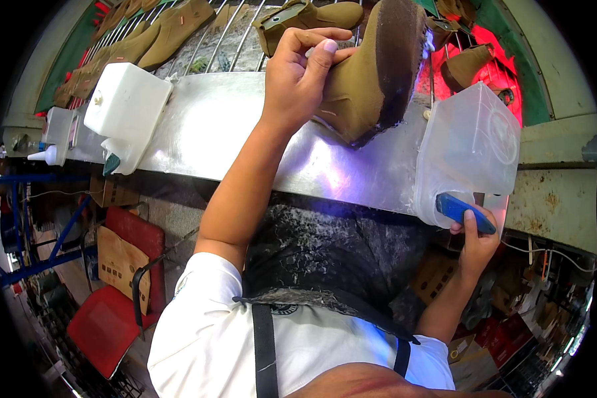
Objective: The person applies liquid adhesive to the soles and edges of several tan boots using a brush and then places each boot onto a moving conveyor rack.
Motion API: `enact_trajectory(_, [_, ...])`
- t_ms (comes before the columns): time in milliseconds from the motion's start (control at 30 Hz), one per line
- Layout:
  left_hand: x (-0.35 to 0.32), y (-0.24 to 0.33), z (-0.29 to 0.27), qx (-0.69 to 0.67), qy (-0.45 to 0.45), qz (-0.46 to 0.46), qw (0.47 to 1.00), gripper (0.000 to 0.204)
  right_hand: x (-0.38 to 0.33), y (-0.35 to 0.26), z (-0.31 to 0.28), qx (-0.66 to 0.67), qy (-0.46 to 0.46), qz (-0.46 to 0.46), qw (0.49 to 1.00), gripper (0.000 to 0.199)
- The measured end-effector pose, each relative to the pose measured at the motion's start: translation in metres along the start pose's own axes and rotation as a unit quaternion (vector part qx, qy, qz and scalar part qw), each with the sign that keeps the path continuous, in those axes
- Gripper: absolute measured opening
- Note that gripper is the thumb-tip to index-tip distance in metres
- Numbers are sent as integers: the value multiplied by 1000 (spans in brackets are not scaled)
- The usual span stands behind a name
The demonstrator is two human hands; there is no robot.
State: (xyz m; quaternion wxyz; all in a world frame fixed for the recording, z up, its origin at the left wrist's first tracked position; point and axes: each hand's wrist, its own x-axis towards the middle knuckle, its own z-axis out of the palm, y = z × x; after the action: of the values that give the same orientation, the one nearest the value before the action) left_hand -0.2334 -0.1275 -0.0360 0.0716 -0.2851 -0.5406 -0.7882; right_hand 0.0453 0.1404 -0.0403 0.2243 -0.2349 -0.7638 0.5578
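Note:
An olive-brown suede boot (351,83) is tipped up over the metal bench, its dark, wet-looking underside turned to the right. My left hand (300,76) grips the boot's side, with thumb and fingers bent around it. Low at the right, my right hand (476,240) pinches the handle of a blue brush (465,213). The brush's far end goes into the lower opening of a translucent plastic container (467,146), so its bristles are hidden.
A shiny metal bench top (205,119) spans the front. On its left stand a white plastic container (127,99) with a green handle (112,163) and a nozzle bottle (58,136). Behind, several boots (179,33) lie on metal rods. A red chair (106,328) stands lower left.

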Motion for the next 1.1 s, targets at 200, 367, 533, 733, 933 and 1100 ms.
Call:
enact_trajectory(200, [-6, 7, 9, 142, 66, 10, 988, 31, -1, -3, 1, 1, 6, 5, 1000, 17])
enact_trajectory(367, [-4, 12, 14, 116, 69, -31, 990, 35, -1, -3, 1, 3, 5, 1, 1000, 17])
enact_trajectory(533, [1, -1, 4, 106, 5, 15, 994, 32, 0, -3, 0, 0, -1, -3, 1000, 17])
enact_trajectory(733, [-4, 11, 7, 116, 23, -4, 993, 23, -1, 0, -1, 0, 1, -3, 1000, 17])
enact_trajectory(933, [-5, 7, 11, 91, 86, 1, 992, 14, -1, -2, -1, 4, 0, 5, 1000, 17])
enact_trajectory(1100, [-2, 10, 16, 122, 111, -2, 986, 25, -1, -2, 0, 4, 0, 2, 1000, 17])
